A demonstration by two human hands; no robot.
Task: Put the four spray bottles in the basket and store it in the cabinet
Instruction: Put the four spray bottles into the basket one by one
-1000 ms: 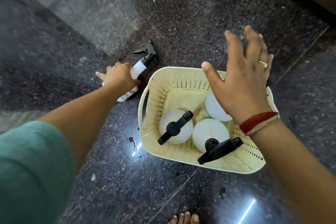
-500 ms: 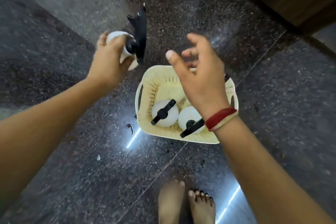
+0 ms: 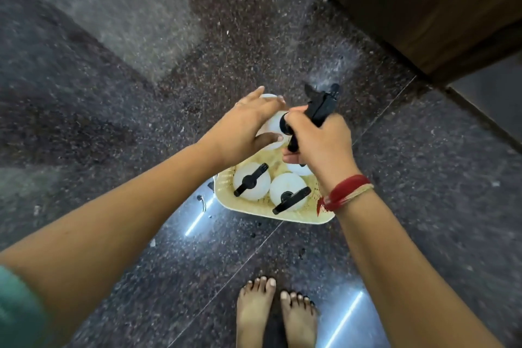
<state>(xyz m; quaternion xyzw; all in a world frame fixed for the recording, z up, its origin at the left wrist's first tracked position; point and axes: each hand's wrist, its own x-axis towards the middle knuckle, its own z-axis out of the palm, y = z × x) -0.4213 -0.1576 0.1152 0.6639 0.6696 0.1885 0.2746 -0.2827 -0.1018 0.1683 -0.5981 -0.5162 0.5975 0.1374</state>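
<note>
A cream plastic basket (image 3: 243, 207) sits on the dark granite floor. Two white spray bottles with black trigger heads stand in its near part, one on the left (image 3: 250, 181) and one to its right (image 3: 288, 195). A third white bottle (image 3: 300, 169) shows partly under my right hand. Above the basket's far side I hold the fourth spray bottle (image 3: 273, 124). My left hand (image 3: 243, 128) wraps its white body, and my right hand (image 3: 319, 141) grips its black trigger head (image 3: 320, 106).
A brown wooden cabinet (image 3: 423, 8) stands at the upper right. My bare feet (image 3: 276, 311) are on the floor just below the basket. Small dark debris (image 3: 202, 202) lies left of the basket. Light strips reflect off the polished floor.
My left hand carried the fourth bottle from the left to above the basket. My right hand, open before, closed on its trigger head. The view pulled back and up.
</note>
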